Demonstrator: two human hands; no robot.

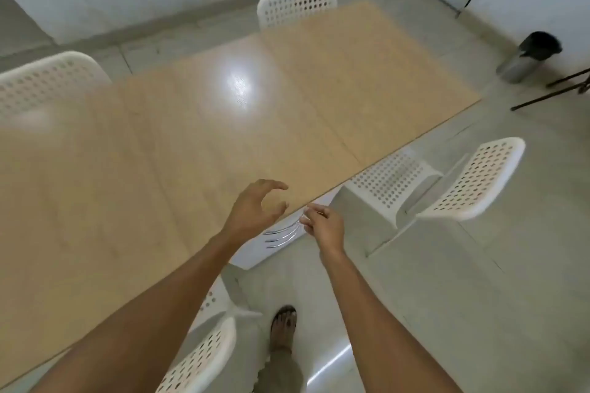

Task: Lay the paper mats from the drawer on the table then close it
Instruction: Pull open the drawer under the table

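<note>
Head view — hands [255, 207] by drawer [274, 242]

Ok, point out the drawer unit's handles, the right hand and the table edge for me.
drawer handles [282, 234]: head view, middle chrome handle.
right hand [324, 225]: head view, back of hand.
table [399, 150]: head view, near edge.

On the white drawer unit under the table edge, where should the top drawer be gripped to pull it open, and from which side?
Judging by its pose, grip the top curved chrome handle on the white drawer unit, coming from the front, under the table edge. The right hand is already at its end, fingers curled; the left hand hovers open above.
</note>
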